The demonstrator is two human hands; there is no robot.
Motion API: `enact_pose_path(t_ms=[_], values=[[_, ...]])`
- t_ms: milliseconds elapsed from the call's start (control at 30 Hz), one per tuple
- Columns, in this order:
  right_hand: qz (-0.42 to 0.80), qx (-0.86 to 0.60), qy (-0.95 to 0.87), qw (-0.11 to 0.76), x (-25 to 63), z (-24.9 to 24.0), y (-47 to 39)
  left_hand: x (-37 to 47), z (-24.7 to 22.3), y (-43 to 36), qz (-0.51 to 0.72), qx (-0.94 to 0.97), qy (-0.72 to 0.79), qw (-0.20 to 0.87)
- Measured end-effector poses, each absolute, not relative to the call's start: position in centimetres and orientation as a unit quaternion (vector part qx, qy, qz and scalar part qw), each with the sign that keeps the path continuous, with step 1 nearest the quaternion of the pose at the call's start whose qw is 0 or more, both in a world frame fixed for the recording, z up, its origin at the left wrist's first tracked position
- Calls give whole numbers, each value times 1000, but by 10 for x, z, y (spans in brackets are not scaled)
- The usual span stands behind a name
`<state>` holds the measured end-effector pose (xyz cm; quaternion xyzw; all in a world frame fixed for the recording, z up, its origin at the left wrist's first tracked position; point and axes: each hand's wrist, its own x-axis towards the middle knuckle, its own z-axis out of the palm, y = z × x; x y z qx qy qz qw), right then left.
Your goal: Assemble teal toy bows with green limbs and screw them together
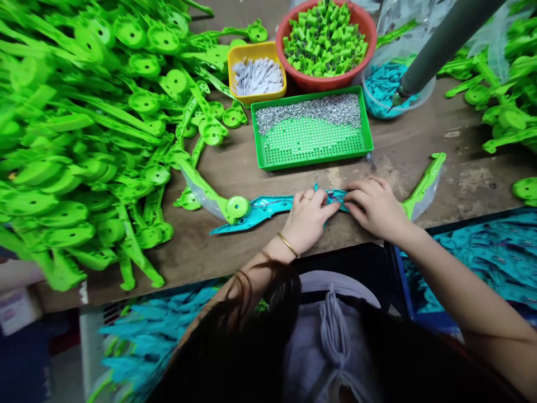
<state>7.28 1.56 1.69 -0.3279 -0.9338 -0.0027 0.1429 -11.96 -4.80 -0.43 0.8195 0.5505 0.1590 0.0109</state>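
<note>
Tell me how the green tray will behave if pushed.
The green tray would probably slide rather than tip, being low and wide. Its metal pieces look loose, so they'd likely shift; heaped along the far side, they may weight it there.

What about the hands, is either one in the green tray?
No, the left hand and the right hand are both at the teal part, nearer the person than the green tray.

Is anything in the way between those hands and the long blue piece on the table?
Nothing visible: the left hand and right hand are right at the blue piece. The green tray sits beyond it, not between.
</note>
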Motion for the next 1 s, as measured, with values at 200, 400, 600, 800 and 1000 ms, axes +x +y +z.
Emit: enact_pose_path(t_ms=[200, 400, 600, 800, 1000], values=[[39, -374, -912, 161, 70, 12, 14, -117, 3, -46, 120, 820, 560, 16], [25, -376, -912, 161, 66, 13, 11, -118, 3, -45, 113, 816, 565, 32], [14, -392, -908, 147, 61, 15, 9, -120, 0, -46, 116, 821, 558, 19], [55, -400, -904, 143, 61, 15, 9, -122, -3, -45, 121, 826, 550, 11], [99, -409, -896, 138, 59, 17, 12, -123, -2, -45, 116, 831, 544, 19]])
